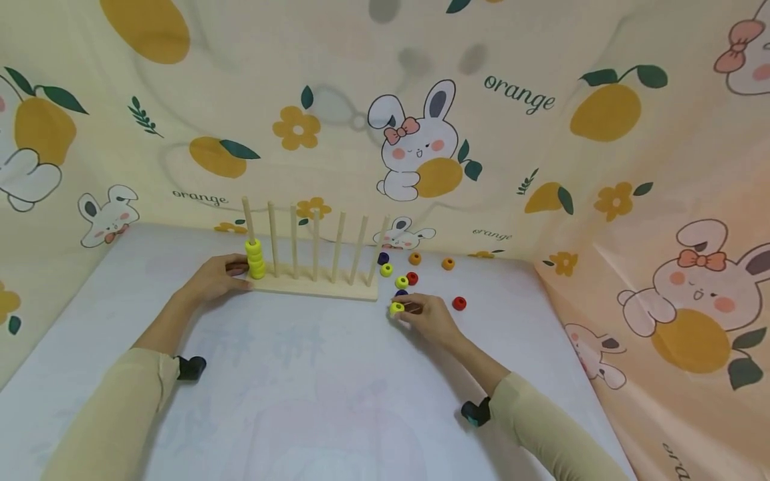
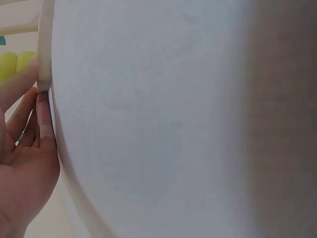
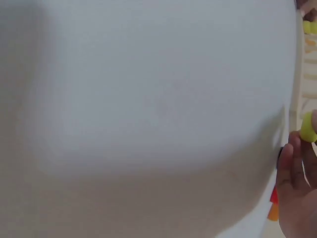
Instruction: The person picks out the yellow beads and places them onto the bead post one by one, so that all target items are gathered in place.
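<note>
A wooden peg rack (image 1: 319, 288) with several upright pegs stands on the table. Several yellow beads (image 1: 255, 259) are stacked on its leftmost peg. My left hand (image 1: 218, 277) holds the left end of the rack's base, thumb and fingers close to the stack; in the left wrist view its fingers (image 2: 43, 116) lie right at the base's end. To the right of the rack, my right hand (image 1: 432, 319) pinches a yellow bead (image 1: 396, 308) between thumb and fingers. That bead (image 3: 308, 128) also shows at the right edge of the right wrist view.
Loose beads lie beyond my right hand: yellow (image 1: 386, 270), another yellow (image 1: 402, 282), dark blue (image 1: 383, 258), red (image 1: 412, 278) and orange ones (image 1: 415, 258). A red bead (image 1: 459, 303) sits farther right. A patterned cloth (image 1: 337, 80) rises behind the white table (image 1: 289, 401).
</note>
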Demonstrator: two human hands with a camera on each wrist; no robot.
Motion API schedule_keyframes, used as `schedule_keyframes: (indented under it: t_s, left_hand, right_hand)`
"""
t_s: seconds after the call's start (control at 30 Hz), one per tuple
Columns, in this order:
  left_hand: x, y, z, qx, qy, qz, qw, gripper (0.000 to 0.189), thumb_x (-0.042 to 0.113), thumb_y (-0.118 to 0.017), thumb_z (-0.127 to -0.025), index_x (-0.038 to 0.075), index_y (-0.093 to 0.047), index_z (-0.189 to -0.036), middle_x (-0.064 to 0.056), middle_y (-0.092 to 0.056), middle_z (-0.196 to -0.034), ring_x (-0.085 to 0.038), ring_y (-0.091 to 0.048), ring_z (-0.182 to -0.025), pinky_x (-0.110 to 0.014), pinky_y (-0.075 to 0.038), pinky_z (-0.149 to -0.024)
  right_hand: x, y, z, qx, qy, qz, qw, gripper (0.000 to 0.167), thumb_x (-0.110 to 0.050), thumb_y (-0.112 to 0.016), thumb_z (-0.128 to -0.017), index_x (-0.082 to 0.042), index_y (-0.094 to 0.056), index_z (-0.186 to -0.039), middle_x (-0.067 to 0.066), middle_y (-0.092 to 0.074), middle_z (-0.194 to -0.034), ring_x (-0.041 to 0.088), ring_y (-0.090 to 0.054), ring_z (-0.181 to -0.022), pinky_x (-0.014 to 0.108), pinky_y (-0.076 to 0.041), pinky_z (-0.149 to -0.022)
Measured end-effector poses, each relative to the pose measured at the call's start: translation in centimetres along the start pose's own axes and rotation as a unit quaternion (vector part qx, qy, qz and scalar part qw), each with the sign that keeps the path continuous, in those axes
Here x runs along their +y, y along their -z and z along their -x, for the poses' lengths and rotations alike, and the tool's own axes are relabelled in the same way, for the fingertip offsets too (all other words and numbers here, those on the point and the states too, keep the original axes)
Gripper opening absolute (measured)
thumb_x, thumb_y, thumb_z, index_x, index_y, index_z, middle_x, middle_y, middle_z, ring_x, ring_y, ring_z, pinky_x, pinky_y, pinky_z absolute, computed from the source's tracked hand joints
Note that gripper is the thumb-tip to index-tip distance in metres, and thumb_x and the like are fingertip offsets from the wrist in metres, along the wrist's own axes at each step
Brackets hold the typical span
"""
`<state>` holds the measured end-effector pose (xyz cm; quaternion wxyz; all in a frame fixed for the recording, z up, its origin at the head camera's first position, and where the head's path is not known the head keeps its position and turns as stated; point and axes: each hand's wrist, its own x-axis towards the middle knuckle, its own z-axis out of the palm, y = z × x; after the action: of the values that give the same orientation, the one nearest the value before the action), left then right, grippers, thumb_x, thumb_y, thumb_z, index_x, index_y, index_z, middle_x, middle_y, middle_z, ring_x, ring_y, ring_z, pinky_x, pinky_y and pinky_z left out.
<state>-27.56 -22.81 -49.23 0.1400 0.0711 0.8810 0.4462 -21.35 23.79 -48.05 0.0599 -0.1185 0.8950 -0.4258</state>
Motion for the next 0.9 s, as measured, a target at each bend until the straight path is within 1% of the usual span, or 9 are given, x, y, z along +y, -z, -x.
schedule_keyframes:
  t_s: [0.1, 0.27, 0.5, 0.63, 0.73, 0.8, 0.9]
  left_hand:
    - [0.1, 0.0, 0.0, -0.002, 0.001, 0.0, 1.0, 0.073, 0.012, -0.074, -0.089, -0.01, -0.035, -0.147, -0.03, -0.043, -0.147, -0.043, -0.042, -0.136, -0.051, -0.035, -0.115]
    - [0.4, 0.1, 0.1, -0.004, 0.006, 0.005, 1.0, 0.074, 0.012, -0.074, -0.089, -0.01, -0.035, -0.147, -0.03, -0.042, -0.148, -0.043, -0.042, -0.136, -0.052, -0.034, -0.115]
    - [0.4, 0.1, 0.2, -0.003, 0.014, -0.007, 0.9999, 0.076, 0.015, -0.075, -0.089, -0.01, -0.033, -0.148, -0.03, -0.041, -0.149, -0.044, -0.04, -0.136, -0.052, -0.034, -0.115]
    - [0.3, 0.2, 0.1, -0.003, 0.012, -0.005, 0.9999, 0.076, 0.014, -0.075, -0.089, -0.01, -0.034, -0.148, -0.029, -0.041, -0.149, -0.043, -0.041, -0.136, -0.052, -0.034, -0.115]
    - [0.2, 0.2, 0.0, -0.006, 0.002, -0.001, 1.0, 0.075, 0.015, -0.075, -0.089, -0.01, -0.034, -0.147, -0.029, -0.042, -0.148, -0.043, -0.042, -0.136, -0.052, -0.035, -0.115]
    - [0.2, 0.3, 0.0, -0.008, -0.003, 0.002, 1.0, 0.075, 0.015, -0.075, -0.089, -0.01, -0.034, -0.147, -0.029, -0.042, -0.148, -0.043, -0.043, -0.136, -0.051, -0.035, -0.115]
    - [0.1, 0.3, 0.1, -0.009, 0.002, 0.006, 0.9999, 0.076, 0.015, -0.075, -0.089, -0.009, -0.034, -0.148, -0.029, -0.042, -0.148, -0.042, -0.042, -0.136, -0.051, -0.034, -0.115]
  right_hand:
    - [-0.6, 0.4, -0.1, 0.006, 0.009, -0.012, 0.9999, 0.031, -0.013, -0.08, -0.085, -0.016, -0.075, -0.116, -0.001, -0.073, -0.112, 0.015, -0.069, -0.088, 0.026, -0.059, -0.075]
    - [-1.4, 0.8, -0.5, 0.013, 0.036, -0.026, 0.9989, 0.032, -0.008, -0.079, -0.085, -0.007, -0.074, -0.117, 0.008, -0.073, -0.113, 0.021, -0.07, -0.091, 0.025, -0.06, -0.08]
    - [-2.7, 1.8, -1.5, 0.013, 0.054, -0.04, 0.9976, 0.034, 0.001, -0.075, -0.085, 0.005, -0.069, -0.119, 0.021, -0.071, -0.112, 0.036, -0.067, -0.098, 0.027, -0.06, -0.081]
    - [-3.5, 2.7, -1.8, 0.029, 0.054, -0.045, 0.9971, 0.033, -0.002, -0.077, -0.085, 0.0, -0.072, -0.118, 0.016, -0.072, -0.112, 0.031, -0.068, -0.097, 0.024, -0.06, -0.079]
    - [-3.9, 3.4, -2.1, 0.043, 0.057, -0.04, 0.9967, 0.032, -0.007, -0.078, -0.085, -0.006, -0.073, -0.117, 0.01, -0.073, -0.113, 0.027, -0.07, -0.092, 0.023, -0.06, -0.075]
    - [-4.3, 3.9, -2.4, 0.05, 0.066, -0.038, 0.9959, 0.032, -0.009, -0.078, -0.086, -0.006, -0.074, -0.117, 0.01, -0.073, -0.111, 0.028, -0.071, -0.088, 0.025, -0.061, -0.073]
    - [-5.0, 4.7, -2.9, 0.059, 0.081, -0.033, 0.9944, 0.032, -0.009, -0.078, -0.086, -0.005, -0.073, -0.118, 0.009, -0.074, -0.107, 0.03, -0.072, -0.086, 0.026, -0.061, -0.073]
